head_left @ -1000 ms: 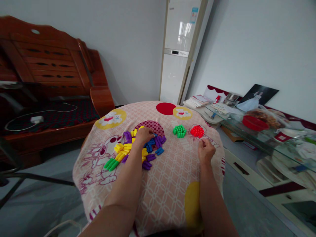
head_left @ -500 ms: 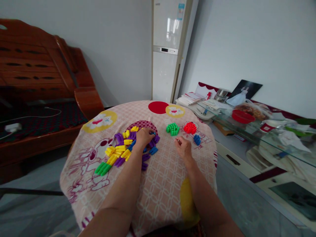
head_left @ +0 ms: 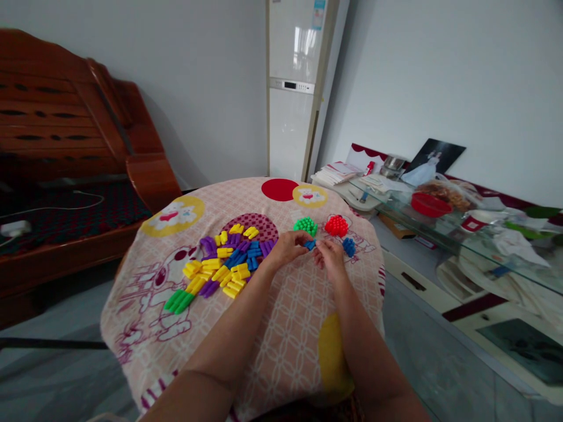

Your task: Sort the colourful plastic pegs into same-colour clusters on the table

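My left hand and my right hand meet over the right half of the table. Between their fingertips is a small blue plastic piece, pinched from both sides; its exact shape is too small to make out. Just beyond my hands stand a cluster of green pegs, a cluster of red pegs and a smaller blue cluster. To the left lie loose yellow pieces, purple pieces, blue pieces and a green row, partly hidden behind my left forearm.
A patterned pink cloth covers the round table. On the right is a glass-topped cabinet with papers, a red bowl and bags. A wooden bench stands at the left, and a tall white appliance at the back.
My left hand has moved right, from the loose pile to my right hand, bringing a blue piece. The pile it covered now shows more blue and yellow pieces.
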Tool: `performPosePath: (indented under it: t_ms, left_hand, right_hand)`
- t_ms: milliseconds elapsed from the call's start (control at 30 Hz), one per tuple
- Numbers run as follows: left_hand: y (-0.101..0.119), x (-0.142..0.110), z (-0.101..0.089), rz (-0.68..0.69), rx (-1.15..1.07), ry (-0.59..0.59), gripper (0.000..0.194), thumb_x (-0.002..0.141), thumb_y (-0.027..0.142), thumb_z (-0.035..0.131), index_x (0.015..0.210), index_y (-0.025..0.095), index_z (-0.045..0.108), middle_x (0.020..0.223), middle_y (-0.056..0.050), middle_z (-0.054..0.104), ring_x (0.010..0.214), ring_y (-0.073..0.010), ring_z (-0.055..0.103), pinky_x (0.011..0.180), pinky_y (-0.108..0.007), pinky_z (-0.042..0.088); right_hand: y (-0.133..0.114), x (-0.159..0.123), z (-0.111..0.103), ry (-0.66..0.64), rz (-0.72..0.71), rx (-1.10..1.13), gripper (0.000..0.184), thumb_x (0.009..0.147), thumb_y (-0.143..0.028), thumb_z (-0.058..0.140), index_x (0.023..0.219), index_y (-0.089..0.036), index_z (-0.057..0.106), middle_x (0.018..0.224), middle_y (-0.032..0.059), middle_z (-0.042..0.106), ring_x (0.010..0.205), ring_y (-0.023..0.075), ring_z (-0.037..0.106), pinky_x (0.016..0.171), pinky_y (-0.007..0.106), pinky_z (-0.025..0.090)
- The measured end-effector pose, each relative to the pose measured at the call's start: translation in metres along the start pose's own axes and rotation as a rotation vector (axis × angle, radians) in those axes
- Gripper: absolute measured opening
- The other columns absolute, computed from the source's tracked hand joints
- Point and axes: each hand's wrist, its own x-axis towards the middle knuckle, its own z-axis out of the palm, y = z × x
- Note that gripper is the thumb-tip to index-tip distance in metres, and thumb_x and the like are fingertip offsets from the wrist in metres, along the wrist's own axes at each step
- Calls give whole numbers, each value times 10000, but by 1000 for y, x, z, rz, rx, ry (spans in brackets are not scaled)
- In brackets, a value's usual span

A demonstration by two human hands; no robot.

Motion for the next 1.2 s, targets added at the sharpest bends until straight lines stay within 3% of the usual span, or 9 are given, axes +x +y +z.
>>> performPosePath:
  t_ms: [167, 333, 433, 600, 767, 900, 1033, 1200]
  left_hand:
    - [1, 0, 4, 34, 31, -29, 328, 662, 83, 614, 962, 173, 711, 891, -30, 714, 822, -154, 642, 777, -242, 493]
    - [0, -2, -22, -81, 301, 111, 412, 673, 100, 627, 1077, 157, 693, 968, -63, 723, 800, -157, 654, 754, -254, 515]
    - [-1, -9, -51, -224, 484, 195, 352, 711, 126, 598, 1047, 125, 703, 913, -74, 730, 785, -167, 664, 746, -261, 518]
    - [-5, -24, -91, -431, 655, 267, 317, 733, 188, 630, 1030, 130, 725, 935, -87, 747, 837, -203, 683, 775, -273, 516]
    - [-14, -37, -110, -537, 766, 212, 307, 734, 193, 648, 1022, 144, 746, 976, -106, 751, 895, -237, 683, 780, -291, 507]
    - [-17, -42, -115, -532, 757, 97, 276, 714, 150, 643, 954, 195, 774, 955, -68, 762, 887, -216, 687, 796, -269, 498]
    - [-14, -40, -114, -493, 808, 43, 345, 715, 164, 645, 1036, 200, 764, 1000, -74, 756, 937, -232, 677, 852, -280, 488]
    - [-16, -38, -106, -472, 896, -22, 437, 696, 174, 643, 1124, 185, 730, 1108, -101, 724, 1015, -263, 652, 881, -300, 484]
  right_hand:
    - [0, 3, -5, 60, -11, -28, 326, 703, -510, 629, 679, -186, 599, 542, 0, 597, 397, 129, 489, 349, 230, 299]
    - [4, 14, -31, 493, -316, -462, 320, 740, -438, 573, 794, -148, 698, 662, 45, 673, 583, 164, 571, 566, 265, 427]
    - [6, 18, -46, 648, -336, -752, 283, 773, -371, 539, 795, -155, 721, 694, 69, 696, 637, 181, 576, 639, 278, 410]
    - [9, 21, -51, 627, -290, -939, 238, 787, -277, 523, 803, -153, 726, 746, 91, 713, 655, 186, 581, 645, 271, 381]
    - [8, 23, -50, 599, -241, -1028, 227, 782, -241, 535, 833, -135, 729, 774, 114, 716, 673, 193, 585, 643, 271, 368]
    - [9, 22, -50, 623, -251, -1046, 254, 779, -239, 532, 894, -131, 731, 761, 111, 712, 653, 196, 579, 637, 275, 364]
    - [9, 19, -46, 660, -320, -1001, 286, 791, -255, 511, 945, -136, 720, 725, 92, 699, 630, 193, 572, 636, 276, 376]
    - [10, 13, -30, 520, -464, -913, 259, 808, -254, 472, 869, -150, 701, 735, 88, 694, 654, 187, 585, 663, 275, 411]
